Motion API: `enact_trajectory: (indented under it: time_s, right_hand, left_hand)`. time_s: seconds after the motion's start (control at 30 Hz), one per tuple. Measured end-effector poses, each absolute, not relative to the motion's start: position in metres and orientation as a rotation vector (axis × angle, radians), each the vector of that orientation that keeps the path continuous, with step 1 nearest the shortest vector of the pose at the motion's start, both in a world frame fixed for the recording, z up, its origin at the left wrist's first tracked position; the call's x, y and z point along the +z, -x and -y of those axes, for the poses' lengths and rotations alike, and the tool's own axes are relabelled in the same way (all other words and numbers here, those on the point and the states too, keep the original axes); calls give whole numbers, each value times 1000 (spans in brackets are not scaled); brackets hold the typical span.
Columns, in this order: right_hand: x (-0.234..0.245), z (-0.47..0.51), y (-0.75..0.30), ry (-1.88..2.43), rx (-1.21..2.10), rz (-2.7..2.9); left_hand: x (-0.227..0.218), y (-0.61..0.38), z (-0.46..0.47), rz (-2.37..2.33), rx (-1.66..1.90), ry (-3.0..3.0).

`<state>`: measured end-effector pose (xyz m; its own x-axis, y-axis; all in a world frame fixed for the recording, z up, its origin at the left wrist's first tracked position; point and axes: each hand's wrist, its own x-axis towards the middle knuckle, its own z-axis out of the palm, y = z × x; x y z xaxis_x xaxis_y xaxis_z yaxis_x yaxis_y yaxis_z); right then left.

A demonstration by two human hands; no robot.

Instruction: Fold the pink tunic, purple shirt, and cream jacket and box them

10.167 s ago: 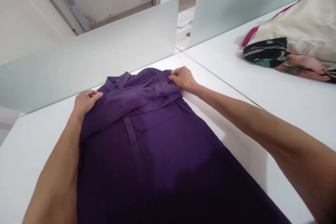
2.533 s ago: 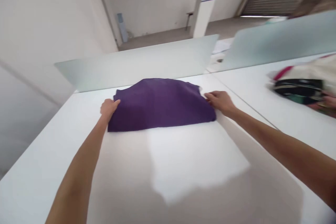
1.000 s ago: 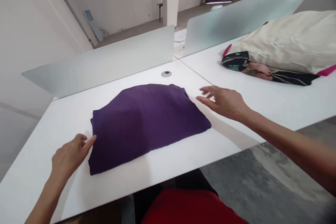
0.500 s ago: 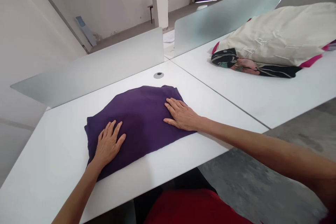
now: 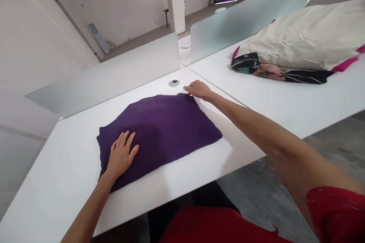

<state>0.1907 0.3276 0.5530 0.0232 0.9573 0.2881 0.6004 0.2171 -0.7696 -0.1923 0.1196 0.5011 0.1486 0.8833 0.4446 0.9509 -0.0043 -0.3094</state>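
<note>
A folded purple cloth (image 5: 165, 125), perhaps a garment, lies spread on the white table (image 5: 196, 171). My left hand (image 5: 121, 153) rests flat on its left part, fingers stretched out and slightly spread. At the cloth's far right corner is my right hand (image 5: 198, 89), with its fingers bent and drawn together against the edge there. The fingertips seem to pinch that corner, though the grip is partly hidden behind the hand.
A cream bundle (image 5: 302, 38) with black floral and pink fabric sits on the adjoining table at right. Frosted dividers (image 5: 122, 74) line the back edge. A round cable hole (image 5: 174, 82) lies just beyond the cloth.
My right hand has lifted off the cloth's right side and moved away from me to its far right corner, its fingers now closed. My left hand has stayed in place on the cloth.
</note>
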Motion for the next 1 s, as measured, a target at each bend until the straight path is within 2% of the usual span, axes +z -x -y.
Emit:
enact_trajectory:
  time_s: [0.37,0.63,0.73,0.83,1.0]
  right_hand:
    - [530,-341,-173,1318,625,1490]
    - [513,-290,-196,1364,536,1580]
    - [504,-264,-207,1414,432,1629]
    - [490,-252,-215,1487,412,1666]
    - [476,-250,-213,1624,485,1658]
  left_hand:
    - [502,188,-118,1749,-176,1903]
    - [517,200,-99,1768,-278,1948]
    - [528,223,-78,1846,-381,1811]
    - [537,250,-63,2134,-577,1572]
    - [538,268,-64,2416,-977,1346]
